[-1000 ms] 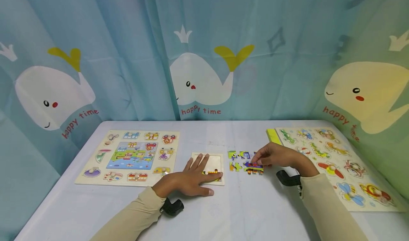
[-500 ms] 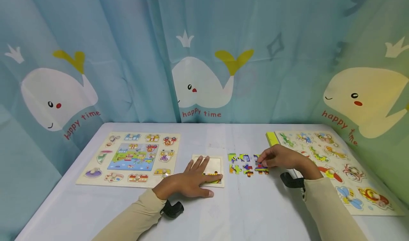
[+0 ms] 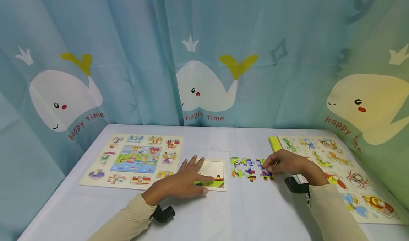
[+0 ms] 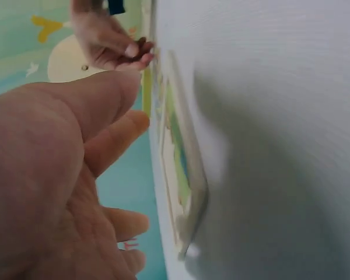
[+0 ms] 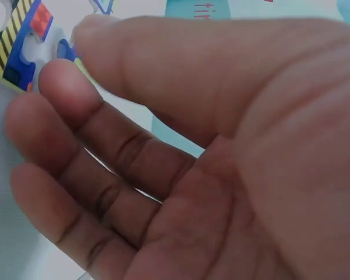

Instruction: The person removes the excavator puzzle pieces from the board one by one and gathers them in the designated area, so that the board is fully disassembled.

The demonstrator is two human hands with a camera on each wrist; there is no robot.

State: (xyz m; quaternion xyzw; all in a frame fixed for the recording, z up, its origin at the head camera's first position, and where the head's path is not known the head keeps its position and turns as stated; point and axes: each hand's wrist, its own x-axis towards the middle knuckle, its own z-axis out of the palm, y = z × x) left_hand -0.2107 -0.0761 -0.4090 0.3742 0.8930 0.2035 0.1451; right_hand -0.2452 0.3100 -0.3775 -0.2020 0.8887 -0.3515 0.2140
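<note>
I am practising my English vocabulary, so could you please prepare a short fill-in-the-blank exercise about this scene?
1. The right hand is at the loose jigsaw pieces, which lie in ____ rows.
2. In the head view, the left hand is over the small puzzle tray, to the ____ of those pieces.
3. On the blue curtain, red letters read "happy ____".

Missing words: two; left; time.

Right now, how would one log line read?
left hand: over puzzle tray | right hand: at jigsaw pieces | tray: partly filled
</note>
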